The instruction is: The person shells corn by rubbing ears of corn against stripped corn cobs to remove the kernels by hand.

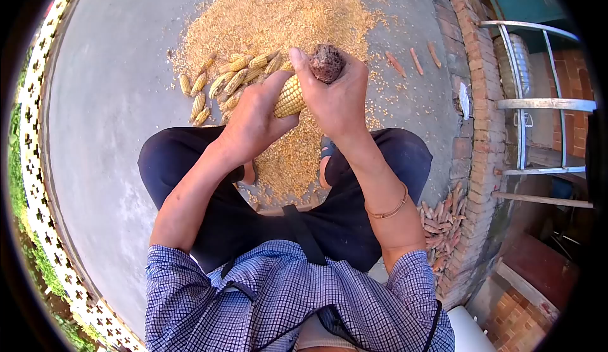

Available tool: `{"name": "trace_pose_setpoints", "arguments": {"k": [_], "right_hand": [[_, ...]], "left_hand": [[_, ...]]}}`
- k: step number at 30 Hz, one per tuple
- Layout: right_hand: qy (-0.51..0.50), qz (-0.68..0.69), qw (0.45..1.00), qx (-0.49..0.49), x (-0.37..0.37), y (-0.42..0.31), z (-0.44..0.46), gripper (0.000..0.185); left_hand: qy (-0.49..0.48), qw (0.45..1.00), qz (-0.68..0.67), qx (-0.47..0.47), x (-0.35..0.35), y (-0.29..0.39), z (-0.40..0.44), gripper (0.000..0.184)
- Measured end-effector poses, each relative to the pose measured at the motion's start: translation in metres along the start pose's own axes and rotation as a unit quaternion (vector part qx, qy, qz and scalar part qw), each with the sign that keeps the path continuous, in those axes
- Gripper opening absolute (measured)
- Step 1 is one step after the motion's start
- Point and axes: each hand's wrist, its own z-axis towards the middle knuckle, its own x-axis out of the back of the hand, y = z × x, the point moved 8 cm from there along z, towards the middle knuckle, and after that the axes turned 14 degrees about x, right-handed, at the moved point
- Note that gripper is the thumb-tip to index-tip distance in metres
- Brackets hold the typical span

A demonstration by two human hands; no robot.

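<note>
My left hand [256, 114] is closed around a yellow ear of corn [291, 98], its rows of kernels showing between my two hands. My right hand [340, 98] grips a dark reddish-brown corncob [327, 64], whose rough end sticks up between thumb and fingers. The cob and the ear are close together; where they meet is hidden by my right hand. Just beyond my left hand lies a heap of corn ears [234, 81], some partly stripped. Loose corn kernels [272, 22] cover the ground behind them and between my feet.
Several bare cobs [396, 64] lie on the concrete floor [107, 111] at right. A larger pile of bare cobs [441, 225] rests against the low brick wall [484, 130]. Beyond it is a metal frame [544, 103]. A pierced white wall [38, 162] borders the left.
</note>
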Motion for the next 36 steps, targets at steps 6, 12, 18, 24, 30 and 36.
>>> {"name": "trace_pose_setpoints", "arguments": {"k": [6,12,18,24,30,36], "right_hand": [[0.025,0.262,0.944,-0.199,0.007,0.024,0.005,0.031],[0.011,0.285,0.943,-0.169,0.004,0.016,0.004,0.032],[0.033,0.071,0.992,0.101,-0.01,-0.011,-0.001,0.022],[0.095,0.093,0.982,-0.138,0.006,0.028,-0.005,0.023],[0.067,0.34,0.906,-0.242,-0.003,0.032,-0.004,0.03],[0.064,0.364,0.898,-0.24,0.001,0.026,-0.001,0.033]], "left_hand": [[-0.161,0.872,-0.442,0.137,-0.01,-0.009,0.002,0.043],[-0.195,0.836,-0.49,0.155,-0.018,-0.014,0.0,0.046],[0.023,0.98,-0.199,-0.016,-0.004,-0.003,0.013,0.043],[0.09,0.981,0.16,-0.064,-0.012,0.011,-0.004,0.049],[-0.052,0.939,-0.33,0.08,-0.008,-0.014,0.008,0.041],[-0.172,0.809,-0.545,0.137,-0.014,-0.011,0.005,0.044]]}}
